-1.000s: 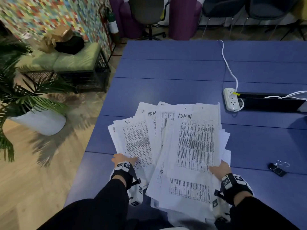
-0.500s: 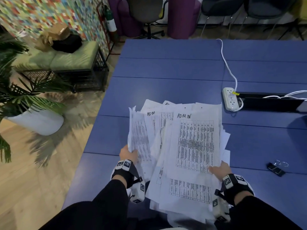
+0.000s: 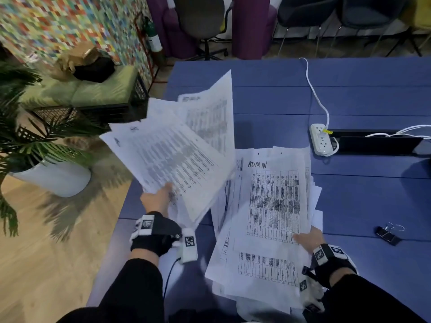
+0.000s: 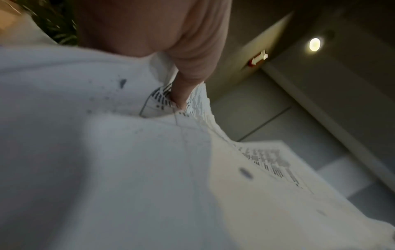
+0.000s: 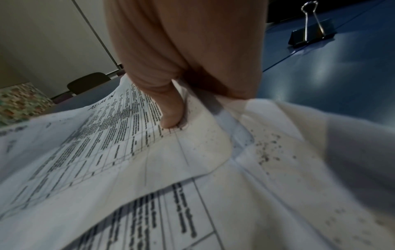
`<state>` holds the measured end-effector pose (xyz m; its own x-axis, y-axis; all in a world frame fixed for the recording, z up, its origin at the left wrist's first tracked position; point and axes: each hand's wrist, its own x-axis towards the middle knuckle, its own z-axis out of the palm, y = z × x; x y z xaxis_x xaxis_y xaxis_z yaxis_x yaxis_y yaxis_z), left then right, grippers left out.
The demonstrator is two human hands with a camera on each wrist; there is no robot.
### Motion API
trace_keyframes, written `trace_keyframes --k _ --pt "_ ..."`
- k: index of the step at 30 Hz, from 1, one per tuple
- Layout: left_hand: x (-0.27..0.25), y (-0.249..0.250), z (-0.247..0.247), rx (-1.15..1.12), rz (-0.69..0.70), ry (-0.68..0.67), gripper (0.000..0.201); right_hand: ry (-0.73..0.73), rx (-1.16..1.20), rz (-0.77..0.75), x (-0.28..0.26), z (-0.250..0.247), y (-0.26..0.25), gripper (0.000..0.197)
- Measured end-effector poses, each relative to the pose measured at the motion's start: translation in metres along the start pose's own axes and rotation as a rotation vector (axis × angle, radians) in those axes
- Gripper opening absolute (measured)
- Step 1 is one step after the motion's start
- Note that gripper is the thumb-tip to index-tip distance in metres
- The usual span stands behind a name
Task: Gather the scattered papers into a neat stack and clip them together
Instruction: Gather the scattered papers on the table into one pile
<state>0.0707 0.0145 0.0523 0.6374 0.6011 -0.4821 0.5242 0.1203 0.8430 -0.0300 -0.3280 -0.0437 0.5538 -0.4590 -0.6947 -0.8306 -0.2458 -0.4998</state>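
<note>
So the left hand is pinching a fanned bunch of printed sheets by their near edge, thumb on top, and they're lifted off the blue table, tilted up and to the left. In the left wrist view you can see the thumb pressed down on the paper. The right hand grips the messy pile at its right side, thumb on the top page (the one with "ADMIN" handwritten on it); the pile lies on the table's near edge. The black binder clip sits on the table right of the pile, well apart from it. A white power strip lies further back.
</note>
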Motion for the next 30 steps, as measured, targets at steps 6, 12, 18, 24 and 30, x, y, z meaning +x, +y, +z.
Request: trace_keyframes --k 6,12,18,24,30 --pt "-0.028 -0.078 0.028 0.167 -0.070 -0.226 0.042 -0.028 0.077 -0.003 -0.017 -0.009 -0.007 0.062" --pt "-0.024 -0.118 0.036 0.311 -0.082 -0.222 0.052 -0.165 0.205 0.036 -0.008 -0.011 0.000 0.149" --pt "-0.005 -0.120 0.039 0.646 0.136 -0.385 0.036 -0.079 0.193 -0.027 -0.006 -0.008 0.001 0.094" --pt "-0.007 -0.128 0.047 0.960 0.111 -0.723 0.037 -0.097 -0.011 -0.024 -0.005 -0.001 0.000 0.110" --pt "0.002 -0.123 0.049 0.961 0.128 -0.798 0.097 -0.021 -0.042 -0.127 -0.019 0.001 -0.015 0.088"
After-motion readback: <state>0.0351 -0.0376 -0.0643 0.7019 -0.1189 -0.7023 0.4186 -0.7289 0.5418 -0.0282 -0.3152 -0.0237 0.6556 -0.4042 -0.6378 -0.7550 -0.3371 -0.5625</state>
